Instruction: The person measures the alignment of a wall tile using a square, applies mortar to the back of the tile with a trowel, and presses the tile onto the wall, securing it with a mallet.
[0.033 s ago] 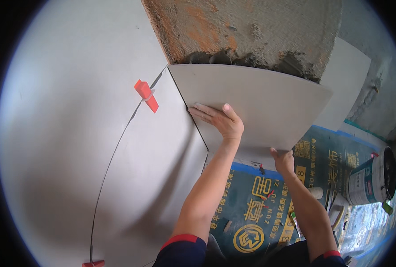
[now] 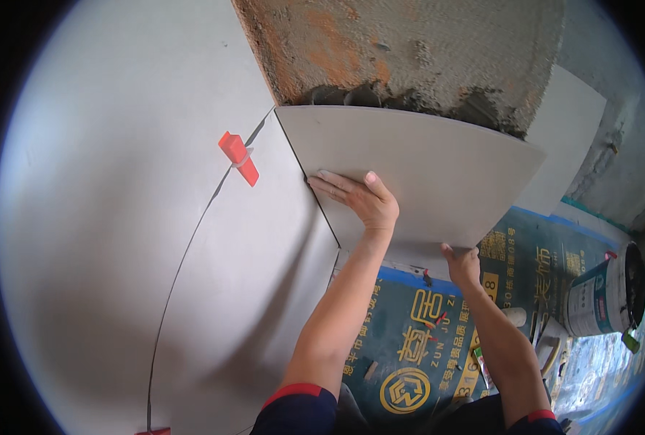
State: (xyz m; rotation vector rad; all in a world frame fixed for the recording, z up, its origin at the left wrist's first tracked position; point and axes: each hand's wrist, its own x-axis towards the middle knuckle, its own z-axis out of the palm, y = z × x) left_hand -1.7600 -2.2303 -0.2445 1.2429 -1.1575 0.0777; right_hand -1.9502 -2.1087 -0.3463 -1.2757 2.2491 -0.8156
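A large pale grey wall tile (image 2: 438,170) stands against the rough wall, its left edge meeting the tiled wall (image 2: 119,203) at the inner corner with a thin dark gap. My left hand (image 2: 366,203) lies flat on the tile's face, fingers stretched out and their tips at the corner gap, thumb apart. At the tile's lower right edge, my right hand (image 2: 464,267) grips the edge, thumb on the face and the other fingers partly hidden. Dark wet mortar (image 2: 366,94) shows along the tile's top edge.
A red levelling wedge (image 2: 240,158) sits in a clip on the left wall's joint. Bare rough wall (image 2: 424,43) rises above the tile. Green printed floor covering (image 2: 402,348) carries small red bits. A bucket (image 2: 598,297) stands at the right, near tools.
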